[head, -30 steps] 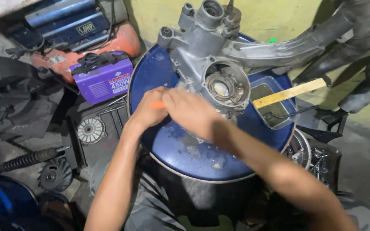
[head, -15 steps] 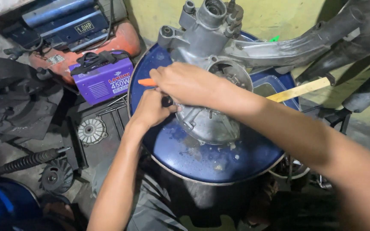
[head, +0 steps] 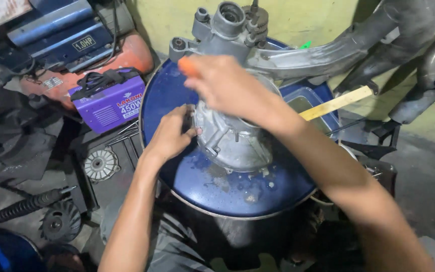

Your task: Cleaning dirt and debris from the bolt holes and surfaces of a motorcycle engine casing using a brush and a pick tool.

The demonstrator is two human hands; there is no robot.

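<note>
A grey cast-metal engine casing (head: 230, 133) lies on the lid of a blue drum (head: 197, 176). My left hand (head: 169, 136) rests against the casing's left edge, fingers curled onto it. My right hand (head: 227, 85) is raised over the casing's upper part and is closed on a tool with an orange handle (head: 187, 65); only the handle's end shows, the rest is hidden by the fist. The casing's long grey arm (head: 328, 55) runs off to the upper right.
A purple box-shaped machine (head: 109, 103) and an orange-and-blue compressor (head: 76, 45) stand on the floor to the left. Black parts, a finned round piece (head: 99, 163) and a shock absorber (head: 23, 206) lie lower left. A wooden stick (head: 336, 103) crosses a blue tray (head: 303, 100) on the right.
My right hand has lifted with the orange-handled tool from the casing's middle to above its upper part. My left hand has slid from the tool to the casing's left edge.
</note>
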